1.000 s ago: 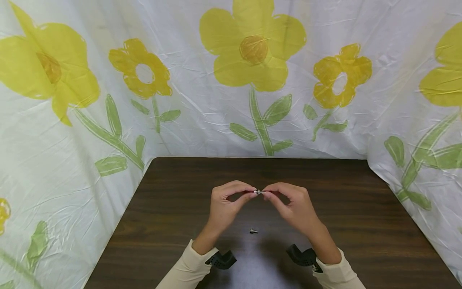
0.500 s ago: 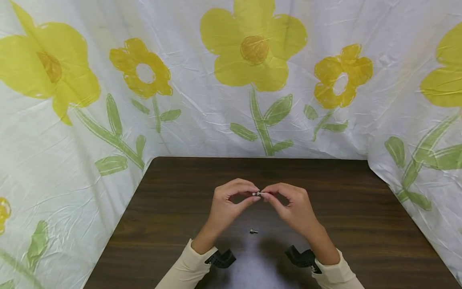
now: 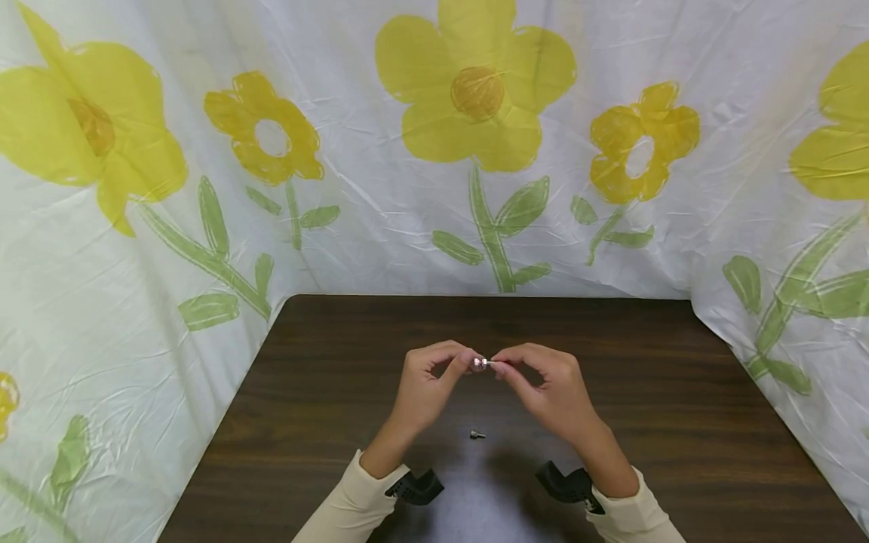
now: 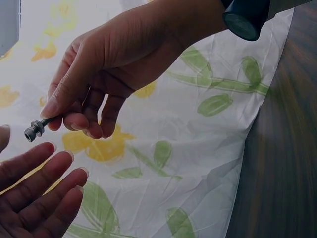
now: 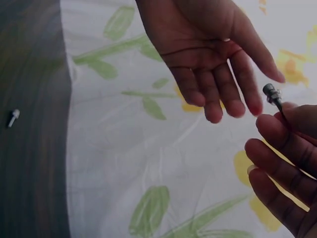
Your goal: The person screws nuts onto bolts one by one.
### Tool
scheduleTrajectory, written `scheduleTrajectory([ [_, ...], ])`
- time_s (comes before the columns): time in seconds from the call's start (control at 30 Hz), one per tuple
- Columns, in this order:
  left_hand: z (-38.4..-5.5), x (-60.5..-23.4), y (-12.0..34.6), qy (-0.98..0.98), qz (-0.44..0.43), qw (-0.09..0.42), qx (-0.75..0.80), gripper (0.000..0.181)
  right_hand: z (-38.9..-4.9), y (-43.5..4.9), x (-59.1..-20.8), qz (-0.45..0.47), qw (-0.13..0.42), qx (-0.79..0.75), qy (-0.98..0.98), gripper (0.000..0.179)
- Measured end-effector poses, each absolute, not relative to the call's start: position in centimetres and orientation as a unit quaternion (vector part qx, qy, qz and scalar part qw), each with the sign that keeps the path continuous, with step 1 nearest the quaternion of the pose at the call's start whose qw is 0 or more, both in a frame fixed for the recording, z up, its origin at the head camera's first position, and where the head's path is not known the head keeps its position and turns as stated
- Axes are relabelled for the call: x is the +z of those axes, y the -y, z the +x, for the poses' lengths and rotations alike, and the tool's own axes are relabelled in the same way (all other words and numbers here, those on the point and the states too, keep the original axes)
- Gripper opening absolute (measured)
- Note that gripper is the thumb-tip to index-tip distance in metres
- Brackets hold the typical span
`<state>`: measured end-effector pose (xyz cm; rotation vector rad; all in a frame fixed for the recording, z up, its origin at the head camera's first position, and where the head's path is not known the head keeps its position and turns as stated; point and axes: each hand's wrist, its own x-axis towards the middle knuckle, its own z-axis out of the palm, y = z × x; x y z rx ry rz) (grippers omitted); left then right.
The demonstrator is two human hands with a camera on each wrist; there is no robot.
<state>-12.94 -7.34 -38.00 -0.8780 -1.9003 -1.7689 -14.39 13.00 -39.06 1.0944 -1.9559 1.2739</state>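
Observation:
My right hand (image 3: 560, 385) pinches the thin shank of a small metal bolt (image 3: 480, 363) between thumb and index finger. In the left wrist view the bolt (image 4: 33, 130) shows a socket head, with a nut or collar-like ring just behind it. My left hand (image 3: 424, 385) is at the head end. In the right wrist view the left hand (image 5: 213, 64) has its thumb and index finger spread on either side of the head, apart from it, its other fingers relaxed. A second small bolt (image 3: 477, 434) lies on the table below the hands.
The dark wood-grain table (image 3: 305, 422) spreads beneath both hands. A white curtain (image 3: 366, 226) with yellow flowers hangs behind it and along both sides. Black wrist cameras sit on both wrists, the left camera (image 3: 417, 486) and the right camera (image 3: 566, 480).
My left thumb and index finger have come off the bolt, after turning about its head end, and drawn slightly left. My right hand keeps its pinch almost unmoved. The second bolt lies still.

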Motion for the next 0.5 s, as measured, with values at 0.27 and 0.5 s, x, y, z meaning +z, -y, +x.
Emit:
scheduleTrajectory([
  [0.27,-13.07,-38.01,7.50,0.655,-0.362,0.205,-0.631,0.028,-14.29,-13.00,-38.85,0.402,0.278,0.476,0.731,0.030],
  [0.5,-13.31,-38.15,7.40,0.653,-0.387,0.225,-0.611,0.027,-14.35,-12.97,-38.93,0.409,0.279,0.479,0.724,0.026],
])
